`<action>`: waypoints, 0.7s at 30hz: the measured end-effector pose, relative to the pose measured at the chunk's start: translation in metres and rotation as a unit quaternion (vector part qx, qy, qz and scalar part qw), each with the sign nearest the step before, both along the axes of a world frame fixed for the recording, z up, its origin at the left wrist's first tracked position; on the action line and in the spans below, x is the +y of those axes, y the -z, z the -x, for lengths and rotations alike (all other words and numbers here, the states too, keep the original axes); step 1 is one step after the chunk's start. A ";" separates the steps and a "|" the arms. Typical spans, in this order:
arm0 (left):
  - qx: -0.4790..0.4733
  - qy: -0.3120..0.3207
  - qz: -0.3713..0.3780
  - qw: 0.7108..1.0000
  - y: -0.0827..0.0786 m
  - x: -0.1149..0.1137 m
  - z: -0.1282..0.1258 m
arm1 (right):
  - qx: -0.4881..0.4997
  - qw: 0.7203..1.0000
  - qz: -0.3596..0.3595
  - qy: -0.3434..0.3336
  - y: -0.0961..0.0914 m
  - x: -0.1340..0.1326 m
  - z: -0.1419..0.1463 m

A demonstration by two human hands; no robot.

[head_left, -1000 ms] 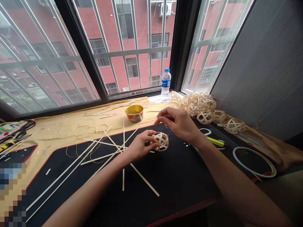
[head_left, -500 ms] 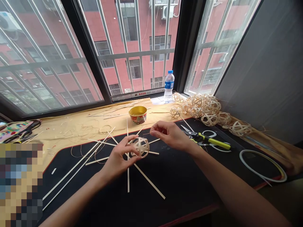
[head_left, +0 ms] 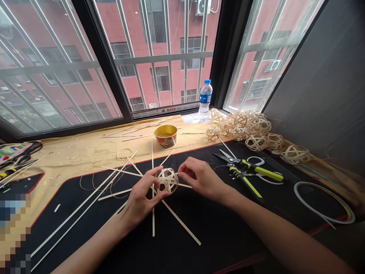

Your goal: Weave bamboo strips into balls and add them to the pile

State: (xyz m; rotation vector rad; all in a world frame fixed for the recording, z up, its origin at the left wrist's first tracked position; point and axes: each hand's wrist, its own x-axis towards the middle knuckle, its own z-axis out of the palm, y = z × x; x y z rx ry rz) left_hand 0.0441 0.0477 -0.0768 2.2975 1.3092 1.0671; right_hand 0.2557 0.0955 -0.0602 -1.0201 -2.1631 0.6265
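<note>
My left hand (head_left: 144, 194) holds a small ball woven from pale bamboo strips (head_left: 168, 180) between thumb and fingers, above the black mat. My right hand (head_left: 199, 177) is pinched closed at the ball's right side, fingertips touching or almost touching it. A thin brown strand (head_left: 219, 167) shows just beyond the right hand; its end at the fingertips is too fine to make out clearly. Under the ball, flat pale strips (head_left: 182, 223) lie crossed in a star on the mat.
A gold-rimmed tin bowl (head_left: 165, 136) stands behind the hands. On the right lie yellow-handled pliers (head_left: 251, 186), scissors (head_left: 225, 156) and a coiled white strip (head_left: 296, 198). Finished woven balls (head_left: 256, 141) are heaped by the wall, near a water bottle (head_left: 204, 99). Long strips (head_left: 76, 213) lie left.
My right hand has moved left and down, bringing its pinched fingertips from above right of the woven ball to its right side. The left hand keeps its hold. The camera view has shifted slightly.
</note>
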 end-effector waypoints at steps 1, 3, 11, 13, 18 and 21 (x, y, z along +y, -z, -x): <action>-0.012 0.000 0.002 1.000 0.002 0.000 0.000 | -0.003 1.000 -0.009 0.004 0.001 0.000 0.000; -0.035 0.000 0.013 0.999 0.004 0.000 0.001 | -0.013 0.999 -0.027 0.012 0.002 0.001 -0.001; -0.106 -0.019 0.076 0.991 0.006 0.001 -0.001 | -0.048 0.994 -0.098 0.022 0.004 0.001 -0.005; -0.125 -0.024 0.091 0.988 0.004 -0.001 -0.003 | -0.049 0.993 -0.108 0.014 0.004 -0.001 -0.004; -0.151 -0.030 0.113 0.982 0.004 -0.003 -0.006 | -0.033 0.993 -0.117 -0.006 0.006 -0.003 -0.002; -0.156 -0.034 0.124 0.979 0.003 -0.002 -0.007 | -0.023 0.995 -0.093 -0.005 0.006 -0.002 -0.002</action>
